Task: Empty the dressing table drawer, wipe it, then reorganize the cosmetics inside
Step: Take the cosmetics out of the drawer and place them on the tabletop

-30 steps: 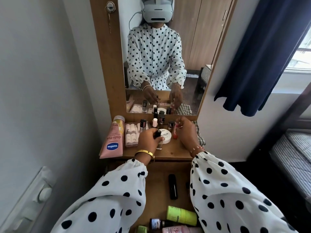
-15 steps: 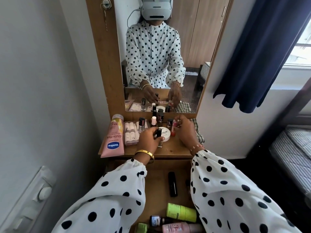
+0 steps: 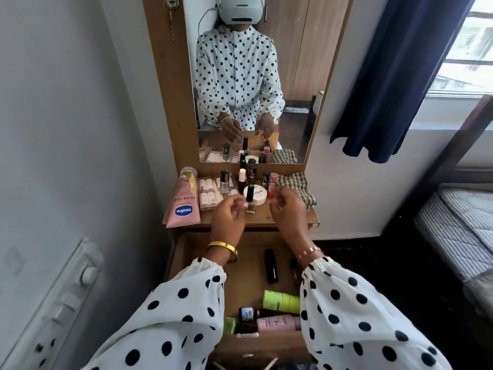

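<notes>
Two hands [image 3: 229,217] [image 3: 289,209] (both empty) nr one black-capped bottle [image 3: 250,200]

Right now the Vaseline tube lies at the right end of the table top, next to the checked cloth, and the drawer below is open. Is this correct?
Not quite. The head view shows the Vaseline tube at the left end of the table top, beside the white nail box. The checked cloth is at the right end, away from the tube. The drawer below is indeed open.
</notes>
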The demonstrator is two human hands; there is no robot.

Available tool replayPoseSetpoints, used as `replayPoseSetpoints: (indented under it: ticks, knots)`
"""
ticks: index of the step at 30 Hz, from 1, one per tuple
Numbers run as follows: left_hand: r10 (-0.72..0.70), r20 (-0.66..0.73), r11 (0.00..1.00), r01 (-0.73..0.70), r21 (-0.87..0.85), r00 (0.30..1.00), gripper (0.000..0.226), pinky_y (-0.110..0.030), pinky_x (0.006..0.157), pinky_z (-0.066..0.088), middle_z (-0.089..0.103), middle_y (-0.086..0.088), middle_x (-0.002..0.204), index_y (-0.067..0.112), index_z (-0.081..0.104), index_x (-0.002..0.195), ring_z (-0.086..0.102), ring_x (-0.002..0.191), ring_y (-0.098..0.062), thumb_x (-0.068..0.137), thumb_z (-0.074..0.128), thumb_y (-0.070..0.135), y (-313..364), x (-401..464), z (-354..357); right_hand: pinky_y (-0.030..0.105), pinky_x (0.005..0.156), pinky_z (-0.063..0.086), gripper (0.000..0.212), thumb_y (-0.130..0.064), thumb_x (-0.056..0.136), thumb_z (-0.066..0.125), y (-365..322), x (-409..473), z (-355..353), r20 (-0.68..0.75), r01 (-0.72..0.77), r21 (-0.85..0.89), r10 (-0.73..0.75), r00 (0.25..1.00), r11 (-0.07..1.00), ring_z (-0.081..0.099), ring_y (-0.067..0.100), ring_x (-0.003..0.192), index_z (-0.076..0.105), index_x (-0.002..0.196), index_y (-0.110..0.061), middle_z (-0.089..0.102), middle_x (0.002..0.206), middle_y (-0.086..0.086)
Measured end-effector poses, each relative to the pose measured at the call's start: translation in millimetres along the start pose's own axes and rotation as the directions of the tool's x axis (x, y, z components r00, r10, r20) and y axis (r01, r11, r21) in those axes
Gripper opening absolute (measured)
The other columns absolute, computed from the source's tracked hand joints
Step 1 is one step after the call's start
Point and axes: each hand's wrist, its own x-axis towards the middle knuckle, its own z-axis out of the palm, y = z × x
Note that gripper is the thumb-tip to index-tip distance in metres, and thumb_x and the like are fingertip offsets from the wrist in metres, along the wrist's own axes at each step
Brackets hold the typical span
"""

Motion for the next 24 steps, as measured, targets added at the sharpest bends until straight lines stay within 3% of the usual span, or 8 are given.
replayPoseSetpoints:
  ticks: [3,6,7,10,12,14,18,24]
  knots:
    - [-0.008,-0.014,1.0,0.007,-0.013,1.0,0.016,0.002,0.064,0.041,0.063,-0.002,0.092,0.005,0.064,0.1,0.057,0.085,-0.012,0.088,0.055,0.006,-11.2,-26.2,-5.0,0.023,0.073,0.05,0.015,-0.003,0.085,0.06,6.7,-38.5,0.9,0.033,-0.052,0.075,0.05,0.998,0.996,0.059,0.017,0.082,0.063,0.098,-0.008,0.064,0.093,0.005]
    - [-0.071,-0.002,0.997,0.071,0.036,0.997,0.014,-0.001,0.062,0.04,0.064,0.0,0.088,0.008,0.067,0.096,0.057,0.08,-0.01,0.087,0.056,0.008,-28.5,-53.8,-7.6,0.008,0.063,0.042,0.009,-0.006,0.085,0.06,24.2,-72.4,8.2,0.113,-0.186,0.062,0.178,0.977,0.981,0.061,0.017,0.084,0.064,0.093,-0.01,0.066,0.09,0.003]
    - [-0.091,0.013,0.994,0.09,0.058,0.996,0.013,0.001,0.061,0.039,0.064,0.001,0.085,0.008,0.067,0.094,0.056,0.078,-0.01,0.086,0.057,0.007,-35.8,-61.7,-7.4,0.01,0.063,0.04,0.008,-0.006,0.084,0.061,32.2,-79.9,12.4,0.13,-0.202,0.02,0.198,0.971,0.979,0.062,0.019,0.085,0.065,0.09,-0.01,0.066,0.091,0.004]
    - [-0.183,0.15,0.978,0.164,0.126,0.972,0.012,-0.001,0.064,0.039,0.063,-0.001,0.081,0.009,0.068,0.089,0.057,0.078,-0.014,0.084,0.058,0.004,-55.8,-82.3,-5.8,0.02,0.078,0.044,0.013,-0.005,0.082,0.062,52.9,-93.5,23.3,0.234,-0.19,-0.13,0.217,0.948,0.973,0.061,0.025,0.095,0.065,0.095,-0.008,0.063,0.102,0.009]
    - [-0.256,0.288,0.961,0.21,0.182,0.923,0.013,-0.018,0.079,0.049,0.067,-0.007,0.087,0.012,0.067,0.088,0.06,0.085,-0.018,0.084,0.058,0.003,-65.9,-92.4,-5.1,0.026,0.09,0.045,0.025,-0.006,0.083,0.058,60.3,-97.3,27.7,0.315,-0.156,-0.242,0.229,0.921,0.958,0.058,0.027,0.103,0.064,0.107,-0.007,0.056,0.113,0.01]
    - [-0.284,0.411,0.941,0.17,0.292,0.866,0.016,-0.022,0.089,0.046,0.069,-0.011,0.103,0.008,0.068,0.098,0.063,0.098,-0.022,0.085,0.058,0.005,-71.1,-98.9,-5.9,0.031,0.098,0.045,0.031,-0.009,0.085,0.054,63.9,-99.1,33.0,0.386,-0.115,-0.357,0.259,0.885,0.927,0.055,0.032,0.108,0.061,0.115,-0.009,0.05,0.121,0.013]
    - [-0.275,0.529,0.88,-0.011,0.475,0.802,0.026,-0.02,0.09,0.043,0.067,-0.01,0.115,0.008,0.065,0.111,0.061,0.109,-0.021,0.088,0.054,0.011,-72.6,-102.8,-7.7,0.037,0.101,0.044,0.031,-0.01,0.09,0.047,64.2,-101.6,39.7,0.501,-0.021,-0.513,0.319,0.804,0.858,0.052,0.038,0.112,0.059,0.118,-0.007,0.044,0.128,0.018]
    - [-0.343,0.592,0.815,-0.081,0.573,0.73,0.028,-0.025,0.092,0.045,0.066,-0.01,0.116,0.01,0.065,0.112,0.06,0.108,-0.023,0.087,0.058,0.019,-72.0,-104.5,-5.0,0.033,0.094,0.046,0.03,-0.002,0.088,0.048,68.7,-101.9,37.4,0.493,-0.026,-0.505,0.313,0.812,0.863,0.058,0.036,0.103,0.059,0.116,-0.005,0.047,0.124,0.018]
